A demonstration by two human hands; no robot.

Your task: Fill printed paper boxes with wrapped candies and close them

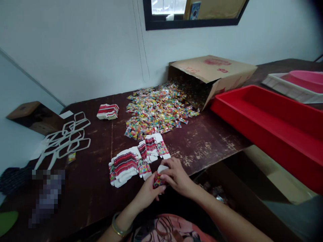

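Holding a small printed carton [158,179] between both hands [174,176].

one cardboard box [214,69], one red tray [267,116], one white tray [280,85] holding one pink basin [309,78], three stacks of flat cartons [123,166], one small carton [157,180], one heap of sweet packets [156,111], too many to count

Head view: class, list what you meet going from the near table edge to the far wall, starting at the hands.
left hand and right hand holding a small carton → fanned flat cartons → pile of sweet packets → tipped cardboard box → window frame
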